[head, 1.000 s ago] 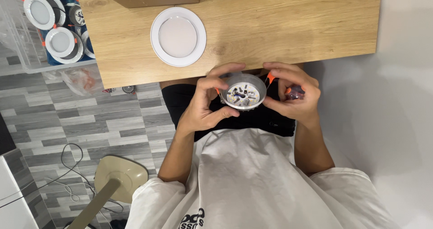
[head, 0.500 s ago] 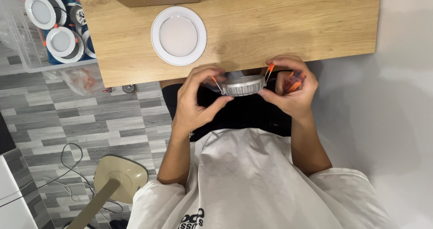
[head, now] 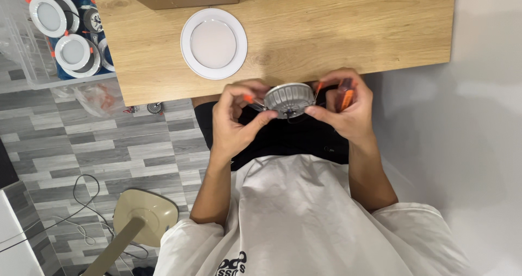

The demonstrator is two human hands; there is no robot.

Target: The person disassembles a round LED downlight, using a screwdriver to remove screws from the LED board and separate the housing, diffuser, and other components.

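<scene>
I have turned the round light fitting (head: 289, 99) over since a second ago: its ribbed grey back now faces me, not the open inside. My left hand (head: 235, 118) and right hand (head: 348, 110) both pinch its rim, just off the wooden table (head: 348, 31) edge, orange spring clips showing at each side.

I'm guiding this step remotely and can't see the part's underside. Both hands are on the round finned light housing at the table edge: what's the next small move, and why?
Probably steady the finned housing with the left hand and bring in the orange-handled tool held in the right hand. The housing sits pinched between both hands, finned side up, with the tool tucked idle against the right palm. Which point it should meet is hidden.
</scene>
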